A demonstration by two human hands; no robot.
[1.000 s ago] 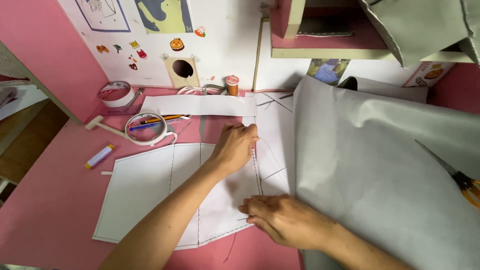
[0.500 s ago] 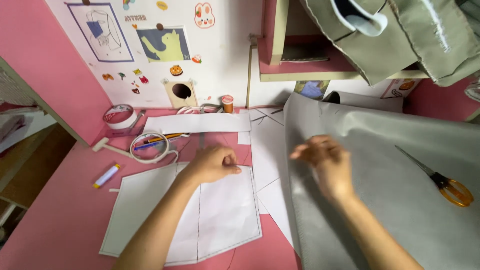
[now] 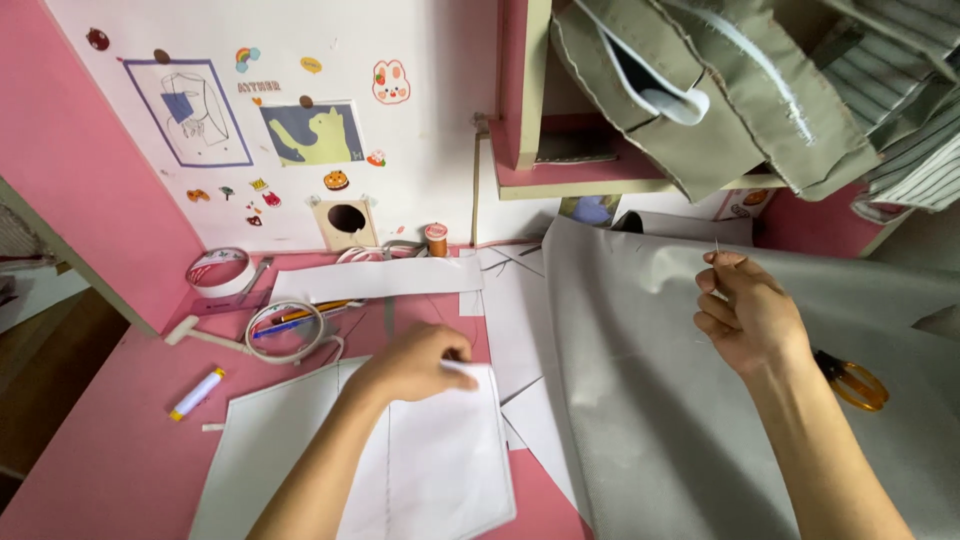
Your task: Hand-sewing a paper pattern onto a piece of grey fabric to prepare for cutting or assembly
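Observation:
My left hand [image 3: 415,365] rests palm down on the top edge of a white paper pattern piece [image 3: 440,460] lying on the pink table [image 3: 110,460]. My right hand [image 3: 750,315] is raised above the grey fabric [image 3: 650,400], its thumb and fingertips pinched on a thin needle [image 3: 717,248] that points upward. A faint thread seems to trail from it. The grey fabric covers the right half of the table and overlaps more white paper pieces [image 3: 515,320].
Orange-handled scissors [image 3: 850,380] lie on the fabric beside my right wrist. A thread spool [image 3: 436,240], tape roll [image 3: 218,270], coiled tape measure with pens [image 3: 290,325], and a white glue stick [image 3: 197,394] sit at the left. Grey garment pieces [image 3: 720,100] hang above.
My right hand has lifted from the paper seam near my left hand, moved right and up over the fabric, drawing the needle away. My left hand slid down onto the pattern piece.

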